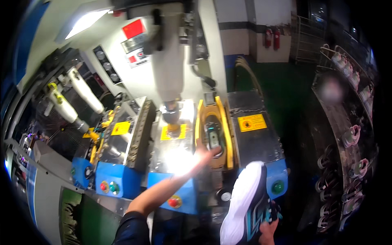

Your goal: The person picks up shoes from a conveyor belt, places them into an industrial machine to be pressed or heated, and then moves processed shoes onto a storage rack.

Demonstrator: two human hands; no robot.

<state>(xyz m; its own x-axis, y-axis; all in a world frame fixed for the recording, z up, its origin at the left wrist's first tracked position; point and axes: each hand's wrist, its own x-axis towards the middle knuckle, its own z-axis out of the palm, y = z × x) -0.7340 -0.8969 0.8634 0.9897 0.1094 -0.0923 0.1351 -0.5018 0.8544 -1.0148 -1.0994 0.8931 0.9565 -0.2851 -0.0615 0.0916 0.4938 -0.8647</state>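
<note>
My right hand [268, 232], low in the head view, is closed on a sneaker [253, 204] with a thick white sole and a dark upper with teal marks. The sneaker is tilted with its sole facing left. My left arm reaches forward to a machine cradle with yellow side pads [226, 130]. A dark, shoe-shaped piece with a pale green middle [213, 136] lies between the pads. Over its near end is my left hand [207, 154], slightly blurred, with its fingers apart; whether they touch the piece is hard to tell.
Left of the cradle, a blurred machine arm [169, 73] hangs above a metal block. Blue boxes with red and green buttons [174, 201] line the front. Racks of shoes [351, 136] stand at right. Two fire extinguishers [272, 38] hang on the back wall.
</note>
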